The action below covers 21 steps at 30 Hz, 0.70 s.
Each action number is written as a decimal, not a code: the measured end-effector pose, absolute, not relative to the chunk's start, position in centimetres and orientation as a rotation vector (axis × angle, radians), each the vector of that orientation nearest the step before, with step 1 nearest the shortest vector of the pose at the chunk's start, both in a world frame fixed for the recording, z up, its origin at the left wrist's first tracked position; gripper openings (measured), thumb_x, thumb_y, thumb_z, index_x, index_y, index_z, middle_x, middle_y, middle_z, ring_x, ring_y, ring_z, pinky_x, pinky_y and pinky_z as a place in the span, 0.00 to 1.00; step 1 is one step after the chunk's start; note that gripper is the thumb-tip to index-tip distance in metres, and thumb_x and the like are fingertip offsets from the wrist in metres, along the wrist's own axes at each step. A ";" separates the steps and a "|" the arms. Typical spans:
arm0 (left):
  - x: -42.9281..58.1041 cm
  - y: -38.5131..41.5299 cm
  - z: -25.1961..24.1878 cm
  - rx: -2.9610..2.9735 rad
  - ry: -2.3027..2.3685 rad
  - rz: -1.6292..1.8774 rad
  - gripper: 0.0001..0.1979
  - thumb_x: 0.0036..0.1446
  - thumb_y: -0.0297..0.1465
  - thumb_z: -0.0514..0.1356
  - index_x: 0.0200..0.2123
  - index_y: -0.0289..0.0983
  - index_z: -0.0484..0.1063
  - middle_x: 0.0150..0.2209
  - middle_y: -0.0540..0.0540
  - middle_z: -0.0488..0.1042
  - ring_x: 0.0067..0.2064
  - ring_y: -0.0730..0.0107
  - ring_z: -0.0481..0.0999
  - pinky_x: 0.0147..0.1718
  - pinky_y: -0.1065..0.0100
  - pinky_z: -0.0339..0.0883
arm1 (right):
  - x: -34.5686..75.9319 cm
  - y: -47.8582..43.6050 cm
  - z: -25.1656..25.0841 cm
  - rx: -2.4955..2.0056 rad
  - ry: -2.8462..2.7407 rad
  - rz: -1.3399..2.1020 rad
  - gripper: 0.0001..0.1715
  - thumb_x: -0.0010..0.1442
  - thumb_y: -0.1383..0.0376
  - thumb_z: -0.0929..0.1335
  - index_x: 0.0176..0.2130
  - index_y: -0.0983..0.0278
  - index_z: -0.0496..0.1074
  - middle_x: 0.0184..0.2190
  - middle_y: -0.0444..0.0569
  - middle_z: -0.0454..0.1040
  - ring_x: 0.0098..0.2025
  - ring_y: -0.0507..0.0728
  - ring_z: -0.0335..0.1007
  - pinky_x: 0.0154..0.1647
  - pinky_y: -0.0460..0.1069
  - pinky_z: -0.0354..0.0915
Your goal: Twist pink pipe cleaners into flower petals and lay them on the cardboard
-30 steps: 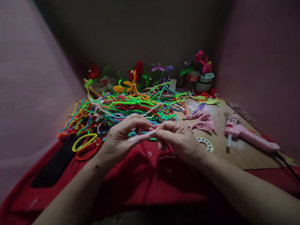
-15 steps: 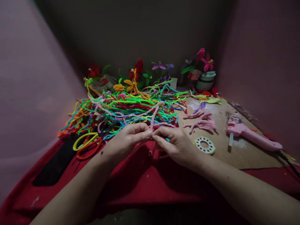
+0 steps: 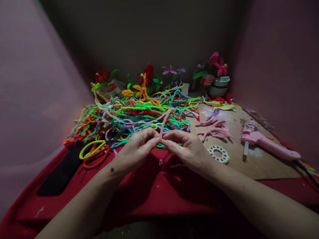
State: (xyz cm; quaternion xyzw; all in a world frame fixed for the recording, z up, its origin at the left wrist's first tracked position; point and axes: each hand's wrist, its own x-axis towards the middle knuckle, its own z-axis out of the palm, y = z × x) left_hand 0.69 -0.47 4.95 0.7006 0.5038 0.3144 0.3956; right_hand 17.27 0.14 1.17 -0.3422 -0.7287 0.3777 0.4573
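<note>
My left hand [image 3: 138, 147] and my right hand [image 3: 188, 149] meet fingertip to fingertip just in front of a big heap of coloured pipe cleaners [image 3: 132, 113]. Both pinch the same pink pipe cleaner [image 3: 164, 121], which rises from between my fingertips and curves back into the heap. A small pink scrap [image 3: 160, 162] lies on the red cloth [image 3: 154, 189] below my hands.
Yellow- and orange-handled scissors [image 3: 92, 154] lie left of my hands. On the brown board [image 3: 249, 156] to the right are a white tape ring [image 3: 218, 153], bent pink pieces [image 3: 215, 129] and a pink glue gun [image 3: 266, 144]. Finished pipe-cleaner flowers [image 3: 146, 78] and jars [image 3: 219, 86] stand at the back.
My hands have dropped lower and drawn together. The pink pipe cleaner, held sideways between them a second ago, now stands up from my fingertips towards the heap.
</note>
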 end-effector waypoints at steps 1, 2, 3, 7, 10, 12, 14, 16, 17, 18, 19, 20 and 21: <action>0.6 -0.5 5.0 1.787 1.275 0.770 0.09 0.54 0.35 0.54 0.28 0.34 0.65 0.27 0.51 0.64 0.30 0.74 0.63 0.31 0.72 0.59 | 17.4 0.1 1.3 -0.804 -1.800 0.757 0.09 0.59 0.65 0.63 0.38 0.65 0.71 0.31 0.48 0.73 0.34 0.52 0.69 0.38 0.48 0.64; 0.5 -0.5 5.0 1.801 1.275 0.735 0.10 0.54 0.35 0.54 0.28 0.34 0.65 0.27 0.51 0.64 0.30 0.74 0.62 0.30 0.72 0.59 | 17.5 0.2 1.4 -0.770 -1.804 0.566 0.11 0.59 0.66 0.64 0.42 0.64 0.71 0.35 0.50 0.73 0.38 0.54 0.68 0.42 0.50 0.63; 0.4 -0.5 5.0 1.816 1.272 0.696 0.11 0.55 0.36 0.53 0.28 0.34 0.64 0.27 0.51 0.63 0.29 0.74 0.61 0.29 0.72 0.58 | 17.6 0.2 1.6 -0.746 -1.814 0.384 0.13 0.58 0.68 0.64 0.44 0.64 0.70 0.40 0.51 0.72 0.43 0.55 0.66 0.46 0.52 0.61; 0.2 -0.5 5.0 1.842 1.236 0.584 0.13 0.55 0.38 0.52 0.26 0.35 0.64 0.25 0.52 0.62 0.27 0.75 0.60 0.27 0.72 0.57 | 17.8 0.6 1.7 -0.748 -1.984 0.074 0.12 0.57 0.67 0.65 0.42 0.64 0.73 0.41 0.52 0.73 0.48 0.60 0.60 0.54 0.58 0.51; 0.1 -0.4 5.0 1.808 1.274 0.606 0.13 0.54 0.39 0.53 0.27 0.35 0.65 0.24 0.53 0.61 0.26 0.76 0.60 0.26 0.73 0.57 | 17.8 0.7 1.6 -0.825 -2.056 0.256 0.09 0.57 0.66 0.65 0.32 0.63 0.76 0.26 0.47 0.73 0.35 0.55 0.63 0.48 0.56 0.55; 0.1 -0.4 5.1 1.787 1.306 0.645 0.13 0.53 0.39 0.54 0.27 0.34 0.66 0.24 0.53 0.62 0.25 0.76 0.60 0.25 0.73 0.56 | 17.8 0.5 1.7 -0.876 -2.027 0.515 0.11 0.57 0.65 0.65 0.27 0.64 0.75 0.21 0.45 0.70 0.29 0.53 0.62 0.39 0.51 0.58; 0.1 -0.4 5.0 1.766 1.328 0.697 0.12 0.52 0.38 0.55 0.26 0.34 0.66 0.24 0.53 0.63 0.25 0.76 0.60 0.25 0.74 0.56 | 17.7 0.3 2.0 -0.924 -1.963 0.854 0.15 0.57 0.63 0.65 0.22 0.65 0.73 0.17 0.43 0.67 0.23 0.50 0.61 0.28 0.47 0.58; 0.3 -0.4 5.0 1.739 1.329 0.737 0.11 0.52 0.37 0.56 0.26 0.34 0.66 0.24 0.52 0.64 0.26 0.76 0.61 0.26 0.74 0.57 | 17.6 0.2 2.3 -1.001 -1.855 1.183 0.17 0.57 0.62 0.64 0.21 0.66 0.71 0.14 0.42 0.64 0.17 0.48 0.58 0.20 0.44 0.54; 0.3 -0.4 5.0 1.727 1.325 0.748 0.11 0.52 0.37 0.56 0.26 0.34 0.66 0.24 0.52 0.64 0.27 0.76 0.62 0.27 0.74 0.58 | 17.5 0.1 2.4 -1.044 -1.791 1.305 0.17 0.56 0.61 0.64 0.20 0.66 0.70 0.13 0.41 0.64 0.15 0.47 0.56 0.17 0.44 0.53; 0.4 -0.5 4.9 1.720 1.319 0.753 0.11 0.52 0.37 0.56 0.26 0.34 0.67 0.24 0.52 0.65 0.27 0.75 0.63 0.28 0.73 0.59 | 17.4 0.1 2.5 -1.082 -1.731 1.391 0.16 0.55 0.61 0.65 0.20 0.67 0.70 0.13 0.41 0.63 0.14 0.47 0.55 0.15 0.43 0.51; 0.4 -0.5 5.0 1.719 1.320 0.758 0.11 0.51 0.36 0.56 0.26 0.34 0.68 0.25 0.51 0.66 0.28 0.75 0.64 0.30 0.73 0.59 | 17.4 0.1 2.5 -1.108 -1.680 1.452 0.16 0.54 0.60 0.66 0.20 0.67 0.70 0.13 0.42 0.64 0.13 0.46 0.55 0.14 0.43 0.51; 0.5 -0.5 5.0 1.723 1.326 0.762 0.10 0.51 0.36 0.57 0.26 0.33 0.68 0.25 0.51 0.67 0.29 0.74 0.64 0.31 0.72 0.59 | 17.3 0.1 2.6 -1.125 -1.636 1.492 0.15 0.52 0.60 0.67 0.20 0.67 0.70 0.13 0.42 0.65 0.13 0.46 0.55 0.14 0.43 0.51; 0.5 -0.5 5.0 1.729 1.332 0.770 0.10 0.51 0.35 0.57 0.25 0.33 0.69 0.25 0.51 0.67 0.29 0.74 0.65 0.31 0.72 0.59 | 17.3 0.1 2.6 -1.135 -1.600 1.519 0.15 0.52 0.60 0.67 0.20 0.67 0.70 0.14 0.42 0.65 0.13 0.46 0.55 0.14 0.43 0.51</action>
